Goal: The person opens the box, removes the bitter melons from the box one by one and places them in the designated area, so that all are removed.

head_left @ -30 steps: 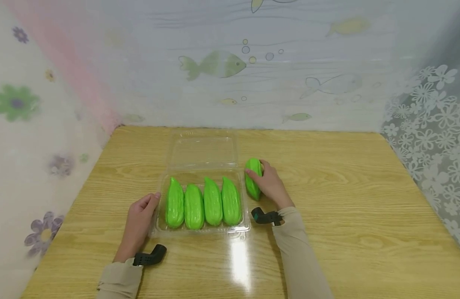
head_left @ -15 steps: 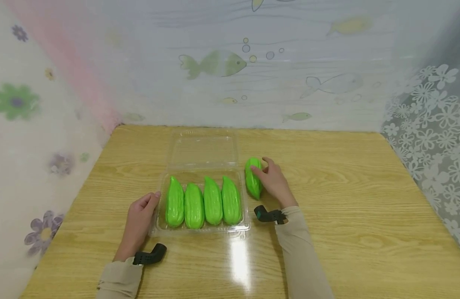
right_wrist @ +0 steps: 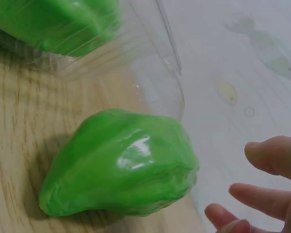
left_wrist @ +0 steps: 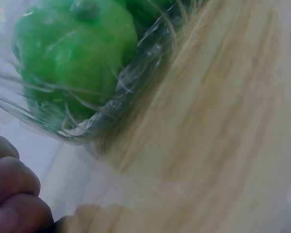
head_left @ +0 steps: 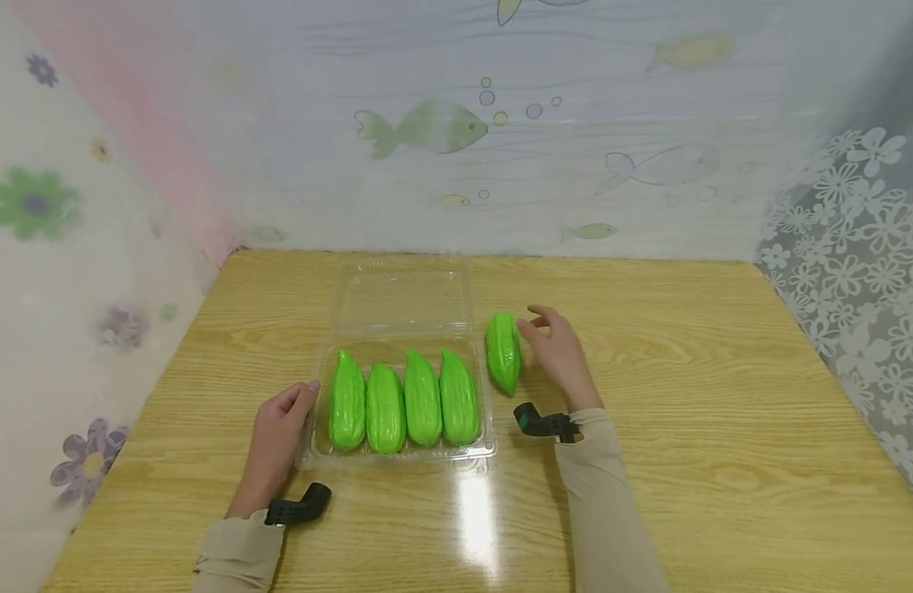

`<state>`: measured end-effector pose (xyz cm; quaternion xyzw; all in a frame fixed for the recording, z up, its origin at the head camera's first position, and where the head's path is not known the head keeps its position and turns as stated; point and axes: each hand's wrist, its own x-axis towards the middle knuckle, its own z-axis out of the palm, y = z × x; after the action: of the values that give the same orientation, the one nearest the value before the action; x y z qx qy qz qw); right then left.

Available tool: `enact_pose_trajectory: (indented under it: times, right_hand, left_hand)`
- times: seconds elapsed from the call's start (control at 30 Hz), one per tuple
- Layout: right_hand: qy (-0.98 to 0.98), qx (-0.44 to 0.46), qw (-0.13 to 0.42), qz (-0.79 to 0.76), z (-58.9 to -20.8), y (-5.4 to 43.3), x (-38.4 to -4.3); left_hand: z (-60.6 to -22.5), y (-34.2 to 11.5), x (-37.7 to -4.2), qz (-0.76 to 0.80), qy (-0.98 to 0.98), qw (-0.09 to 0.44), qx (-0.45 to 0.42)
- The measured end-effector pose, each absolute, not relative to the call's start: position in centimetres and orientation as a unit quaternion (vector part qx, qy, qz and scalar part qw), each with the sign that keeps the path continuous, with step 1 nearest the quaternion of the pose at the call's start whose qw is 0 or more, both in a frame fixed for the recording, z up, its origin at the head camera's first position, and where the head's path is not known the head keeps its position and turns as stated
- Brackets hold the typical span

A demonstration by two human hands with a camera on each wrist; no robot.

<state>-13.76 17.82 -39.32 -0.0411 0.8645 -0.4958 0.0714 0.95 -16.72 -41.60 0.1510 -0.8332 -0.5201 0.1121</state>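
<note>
While the left hand [head_left: 274, 445] rests on the wooden table [head_left: 723, 428] w/ its fingertips against the left wall of the clear plastic clamshell tray [head_left: 317, 451], the right hand [head_left: 560, 356] sits just right of a loose green gourd [head_left: 503, 352], not touching it. R fingers are spread & relaxed, gripping nothing; the wrist view shows fingertips [right_wrist: 276, 158] apart from the gourd [right_wrist: 121, 162] w/ a gap between. L fingers lie nearly straight along the tray side, thumb beside them, holding nothing; the left wrist view shows only knuckles [left_wrist: 12, 189] at the frame corner next to the tray's wall [left_wrist: 150, 58].

Loose gourd lies on the table just outside the tray's right edge, long axis running front-to-back, pointed end toward the person. Inside the tray, 4 more green gourds [head_left: 404, 402] lie side by side, filling the base from left to right, all pointing the same way. Tray lid [head_left: 403, 298] is open, folded back flat on the table behind the base.

Both forearms wear beige sleeves [head_left: 608, 502]; a black wrist-mounted camera [head_left: 299, 506] sits at the L wrist, another [head_left: 540, 422] at the R. Behind the table hang translucent sheets printed w/ fish [head_left: 423, 128] & flowers [head_left: 30, 202]; white floral curtain [head_left: 849, 272] on the right
</note>
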Motion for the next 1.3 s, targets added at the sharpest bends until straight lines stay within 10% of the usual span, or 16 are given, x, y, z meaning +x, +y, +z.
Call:
enact_pose_trajectory:
  times: [1.3]
  right_hand:
    - [0.829,-0.164,0.095,-0.526,-35.4,15.4,-11.3]
  left_hand:
    - [-41.4,-16.6,1.0,-0.511,-0.839,0.108,0.155]
